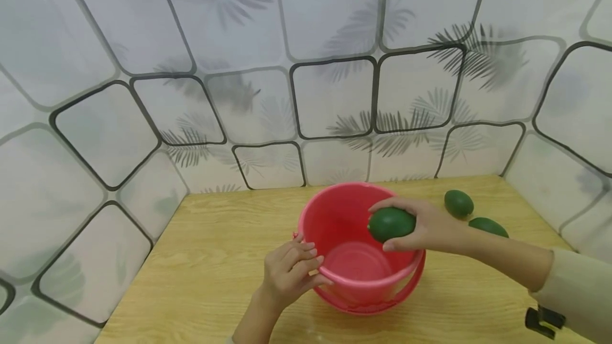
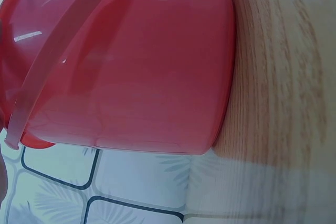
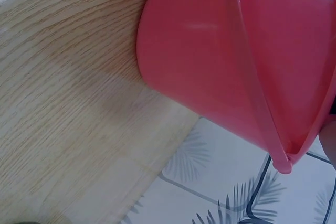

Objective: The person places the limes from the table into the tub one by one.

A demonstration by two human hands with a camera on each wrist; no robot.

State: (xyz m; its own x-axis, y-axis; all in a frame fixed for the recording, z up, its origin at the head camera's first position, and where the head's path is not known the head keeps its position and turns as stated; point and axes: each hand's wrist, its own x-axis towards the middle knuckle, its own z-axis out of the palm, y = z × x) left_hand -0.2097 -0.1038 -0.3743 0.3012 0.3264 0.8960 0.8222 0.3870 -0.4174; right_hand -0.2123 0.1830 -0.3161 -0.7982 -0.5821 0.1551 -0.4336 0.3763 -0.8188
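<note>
A red plastic bucket [image 1: 363, 284] stands upright on the wooden table with its mouth facing up. My left hand [image 1: 290, 274] grips the bucket's left rim, fingers bent over the edge. Over the bucket's opening, toward its right side, my right hand [image 1: 430, 227] holds a dark green oval fruit [image 1: 391, 224] between thumb and fingers. The visible part of the bucket's floor is bare. Both wrist views show the bucket's outer wall [image 2: 152, 66] and its handle [image 3: 252, 77], hanging down along the side. In the right wrist view, the held fruit is mostly out of frame.
Two more dark green fruits, one farther back [image 1: 458, 204] and one nearer [image 1: 487, 226], lie on the table right of the bucket; the right forearm partly covers the nearer one. Patterned wall covering [image 1: 334, 100] encloses the table [image 1: 215, 248] at the back and sides.
</note>
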